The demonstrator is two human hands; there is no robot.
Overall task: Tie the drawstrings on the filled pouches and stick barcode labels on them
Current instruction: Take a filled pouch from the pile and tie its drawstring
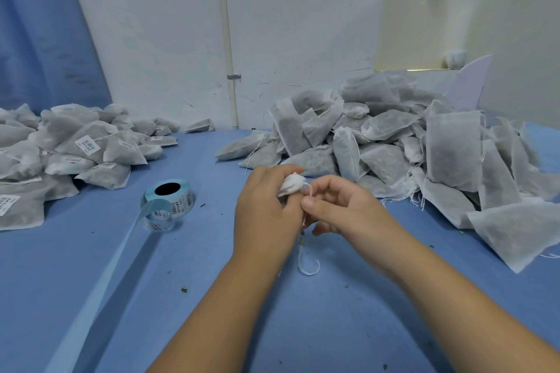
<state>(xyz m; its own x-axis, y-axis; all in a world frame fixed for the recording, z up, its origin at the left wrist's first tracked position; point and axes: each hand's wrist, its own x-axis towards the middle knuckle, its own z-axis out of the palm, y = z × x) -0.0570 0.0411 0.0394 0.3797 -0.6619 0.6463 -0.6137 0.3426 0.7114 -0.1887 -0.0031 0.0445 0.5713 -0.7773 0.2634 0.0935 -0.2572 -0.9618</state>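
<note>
Labelled pile: far left on the blue table, barcodes showing.
Label roll: just right of it, backing strip trailing toward the viewer.
Left hand: clenched around the pouch (gathered neck poking out).
Right hand: pinching the drawstring, loose loop dangling.
Untied pile: right.

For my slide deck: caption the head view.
Both hands, left hand and right hand, tie a pouch drawstring beside a label roll.
</note>
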